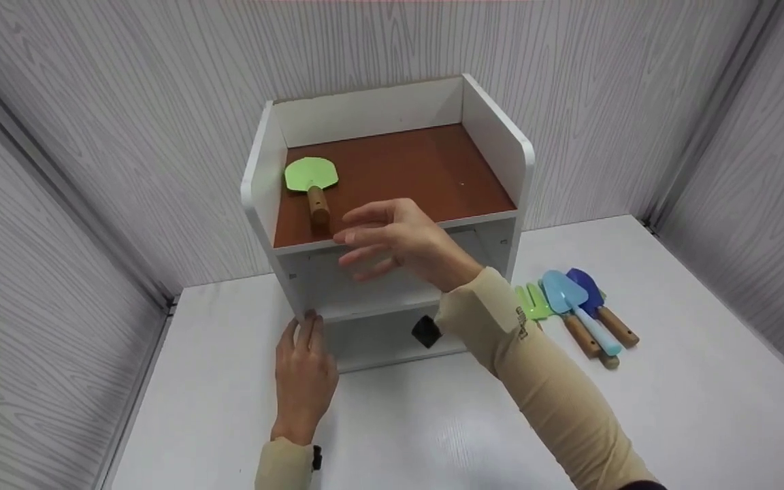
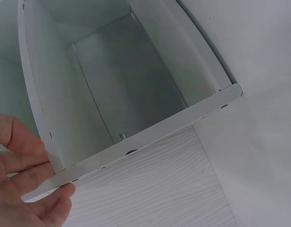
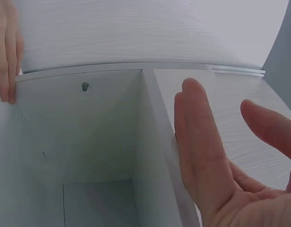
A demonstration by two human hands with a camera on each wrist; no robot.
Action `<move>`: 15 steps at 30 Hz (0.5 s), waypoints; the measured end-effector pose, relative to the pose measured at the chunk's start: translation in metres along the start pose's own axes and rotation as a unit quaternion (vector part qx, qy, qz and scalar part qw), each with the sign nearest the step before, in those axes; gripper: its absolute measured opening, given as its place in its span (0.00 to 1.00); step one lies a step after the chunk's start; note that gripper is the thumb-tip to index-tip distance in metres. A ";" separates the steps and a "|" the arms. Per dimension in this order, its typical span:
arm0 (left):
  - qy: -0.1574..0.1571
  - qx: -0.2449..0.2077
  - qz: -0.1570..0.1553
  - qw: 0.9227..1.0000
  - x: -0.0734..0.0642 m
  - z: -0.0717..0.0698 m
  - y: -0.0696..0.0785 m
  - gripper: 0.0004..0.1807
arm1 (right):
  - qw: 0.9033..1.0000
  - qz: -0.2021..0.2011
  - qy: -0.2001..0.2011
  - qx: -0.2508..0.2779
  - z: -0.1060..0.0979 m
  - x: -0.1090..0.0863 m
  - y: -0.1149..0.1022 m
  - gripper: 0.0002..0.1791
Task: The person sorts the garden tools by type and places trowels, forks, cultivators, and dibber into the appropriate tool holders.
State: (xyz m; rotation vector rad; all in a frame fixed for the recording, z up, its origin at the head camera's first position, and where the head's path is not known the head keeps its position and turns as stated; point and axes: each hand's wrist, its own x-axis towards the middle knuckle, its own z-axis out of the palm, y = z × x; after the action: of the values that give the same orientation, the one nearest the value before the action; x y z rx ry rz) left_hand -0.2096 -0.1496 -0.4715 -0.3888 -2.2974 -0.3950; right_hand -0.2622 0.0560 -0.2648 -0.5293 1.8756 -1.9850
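A small white shelf unit (image 1: 392,306) with a brown top stands on the table. At the left of its top lies a green hand trowel (image 1: 312,173), wooden handle pointing to the front. My right hand (image 1: 399,241) hovers over the front edge of the top, just right of that handle, fingers spread and holding nothing. In the right wrist view its fingers overlap the shelf edge. My left hand (image 1: 305,381) grips the front edge of the unit's left side panel (image 2: 150,135), with fingers on both faces of the panel.
Right of the unit lies a pile of garden tools: a light blue trowel (image 1: 564,291), a dark blue trowel (image 1: 588,286) and a green hand fork (image 1: 533,301), with wooden handles among them. Raised white walls (image 1: 497,139) border the top at its sides and back. Grey wood-patterned panels (image 1: 126,102) enclose the table.
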 end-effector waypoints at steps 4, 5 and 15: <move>-0.002 0.002 0.000 1.000 0.001 0.000 0.000 0.28 | 1.000 -0.011 -0.016 0.012 -0.008 -0.009 0.005 0.23; -0.003 0.002 0.000 1.000 0.002 0.000 0.000 0.29 | 1.000 -0.012 -0.018 0.013 -0.011 -0.011 0.007 0.23; 0.004 -0.005 0.001 1.000 0.002 0.001 0.000 0.28 | 1.000 -0.011 -0.019 -0.005 -0.037 -0.030 0.025 0.24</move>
State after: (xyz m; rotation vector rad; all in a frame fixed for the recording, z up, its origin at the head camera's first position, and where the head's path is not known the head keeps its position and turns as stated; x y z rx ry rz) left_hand -0.2111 -0.1489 -0.4709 -0.3930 -2.2880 -0.4065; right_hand -0.2545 0.1011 -0.2919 -0.5876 1.8666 -1.9656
